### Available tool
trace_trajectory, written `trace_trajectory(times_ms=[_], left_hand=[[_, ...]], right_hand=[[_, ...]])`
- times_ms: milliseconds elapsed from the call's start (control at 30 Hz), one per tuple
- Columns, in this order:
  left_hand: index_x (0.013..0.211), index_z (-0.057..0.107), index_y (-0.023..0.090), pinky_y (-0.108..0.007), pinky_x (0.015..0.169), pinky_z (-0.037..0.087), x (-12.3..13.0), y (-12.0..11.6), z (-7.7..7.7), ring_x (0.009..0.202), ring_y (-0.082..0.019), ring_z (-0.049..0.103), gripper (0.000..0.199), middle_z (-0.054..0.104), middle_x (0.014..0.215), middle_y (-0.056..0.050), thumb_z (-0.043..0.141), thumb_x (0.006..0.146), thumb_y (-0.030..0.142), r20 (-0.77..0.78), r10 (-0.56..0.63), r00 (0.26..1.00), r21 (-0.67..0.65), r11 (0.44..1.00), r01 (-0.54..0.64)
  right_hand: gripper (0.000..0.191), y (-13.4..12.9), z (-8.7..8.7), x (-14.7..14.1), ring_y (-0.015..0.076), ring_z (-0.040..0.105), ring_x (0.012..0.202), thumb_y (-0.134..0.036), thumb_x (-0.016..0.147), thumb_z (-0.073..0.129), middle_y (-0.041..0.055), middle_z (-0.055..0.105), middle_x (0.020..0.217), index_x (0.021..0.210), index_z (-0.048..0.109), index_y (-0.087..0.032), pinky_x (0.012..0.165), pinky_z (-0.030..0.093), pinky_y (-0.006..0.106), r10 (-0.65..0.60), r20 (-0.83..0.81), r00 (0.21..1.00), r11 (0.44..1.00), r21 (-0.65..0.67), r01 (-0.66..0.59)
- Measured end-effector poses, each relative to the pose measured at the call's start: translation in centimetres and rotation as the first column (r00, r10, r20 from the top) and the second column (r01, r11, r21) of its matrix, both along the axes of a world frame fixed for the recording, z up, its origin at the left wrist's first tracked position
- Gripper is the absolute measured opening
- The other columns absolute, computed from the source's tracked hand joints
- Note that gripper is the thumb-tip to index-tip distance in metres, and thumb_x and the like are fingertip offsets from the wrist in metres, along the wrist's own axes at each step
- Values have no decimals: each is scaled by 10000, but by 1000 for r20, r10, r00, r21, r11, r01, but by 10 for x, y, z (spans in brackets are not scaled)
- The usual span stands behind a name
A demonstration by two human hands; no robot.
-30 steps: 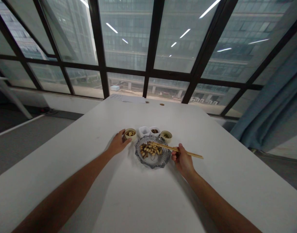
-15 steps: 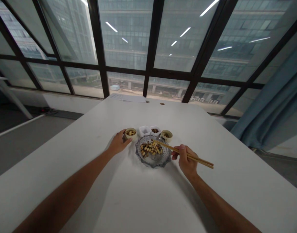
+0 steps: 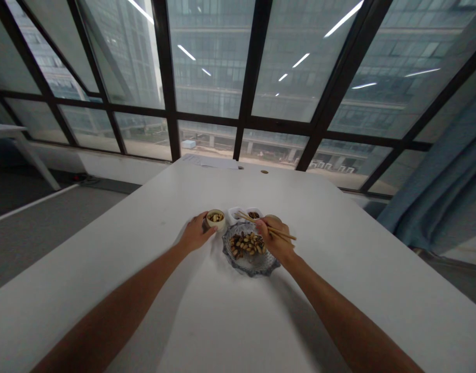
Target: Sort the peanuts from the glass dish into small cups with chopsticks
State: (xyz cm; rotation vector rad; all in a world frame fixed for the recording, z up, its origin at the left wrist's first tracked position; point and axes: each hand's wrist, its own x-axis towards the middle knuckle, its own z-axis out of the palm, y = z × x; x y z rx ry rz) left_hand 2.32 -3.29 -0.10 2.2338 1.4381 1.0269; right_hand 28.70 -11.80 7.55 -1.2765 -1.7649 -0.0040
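Note:
My left hand is closed around the side of a small cream cup that holds pale nut-like pieces. In my right hand is a pair of chopsticks, their tips over a small white dish. Whether the tips hold anything is too small to tell. Beside it a second white dish contains dark pieces. In front stands a scalloped glass bowl with a mix of pale and dark pieces. Another cup is mostly hidden behind my right hand.
All of this stands on a large white table. Papers lie at its far end near two round holes. Windows rise beyond, a blue curtain hangs at right, and another white table stands far left.
My right hand has moved left and away from me, taking the chopstick tips from the glass bowl to the white dish. My left hand stays on the cup. The view has shifted slightly.

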Motion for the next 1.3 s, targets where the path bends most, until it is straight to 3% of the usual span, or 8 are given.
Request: trace_trajectory(times_ms=[167, 267, 467, 633, 800, 1000, 1133, 1300], left_hand=[[1338, 519, 199, -442, 1027, 468, 1, 0, 0, 1168, -289, 612, 593, 649, 1288, -114, 617, 826, 482, 7, 19, 1000, 7, 1000, -19], [1335, 525, 213, -448, 1017, 474, 1, 0, 1, 1151, -291, 621, 593, 658, 1276, -108, 632, 816, 479, 4, 35, 999, 10, 999, -35], [1341, 513, 218, -445, 1005, 480, 1, -2, 3, 1148, -284, 621, 590, 655, 1277, -103, 629, 821, 473, 14, 15, 1000, 3, 1000, -15], [1353, 502, 192, -452, 1022, 469, 1, -2, 5, 1176, -292, 606, 604, 639, 1303, -119, 603, 836, 487, 0, 11, 1000, -6, 1000, -11], [1347, 511, 199, -457, 1019, 469, 1, -1, 3, 1178, -295, 605, 600, 642, 1298, -117, 612, 829, 483, -10, 22, 1000, -9, 1000, -22], [1341, 519, 215, -453, 1013, 475, 1, -1, 3, 1144, -284, 622, 592, 656, 1274, -108, 626, 823, 482, 9, 22, 1000, 9, 1000, -22], [1333, 526, 206, -457, 1017, 475, 1, -3, 5, 1154, -291, 618, 583, 654, 1274, -114, 621, 824, 474, 9, 14, 1000, 9, 1000, -14], [1333, 526, 201, -453, 1019, 475, 0, -4, 8, 1163, -292, 617, 595, 652, 1281, -117, 619, 820, 489, 12, 6, 1000, 2, 1000, -7]], right_hand=[[497, -20, 8, 7, 150, 601, 496, -575, 957, 456, 38, 669, 598, 721, 672, -194, 485, 481, 253, 0, -290, 957, 999, -32, -9], [568, -39, 13, 14, 136, 532, 369, -649, 919, 471, 24, 613, 478, 656, 664, -184, 365, 434, 241, 52, -417, 908, 980, -152, -126], [579, -57, 12, 18, 125, 522, 349, -640, 918, 476, 20, 603, 458, 587, 630, -190, 347, 410, 221, 129, -310, 942, 899, -365, -243], [510, -44, 0, 25, 161, 628, 478, -575, 935, 498, 35, 666, 549, 615, 641, -204, 452, 485, 241, 89, -172, 981, 943, -302, -138], [524, -41, -8, 34, 165, 627, 459, -620, 919, 502, 45, 679, 575, 662, 663, -193, 439, 503, 253, -45, -325, 945, 976, -217, -28], [589, -54, -1, 19, 131, 507, 309, -719, 817, 578, 20, 585, 434, 627, 639, -164, 305, 410, 233, -75, -533, 843, 961, -265, -82], [610, -58, -1, 9, 122, 495, 303, -740, 819, 552, 17, 575, 429, 631, 625, -164, 294, 384, 219, -109, -536, 837, 945, -316, -79], [552, -60, -6, 6, 138, 562, 373, -667, 890, 516, 29, 627, 502, 646, 622, -184, 344, 418, 220, -68, -396, 916, 935, -346, -80]])
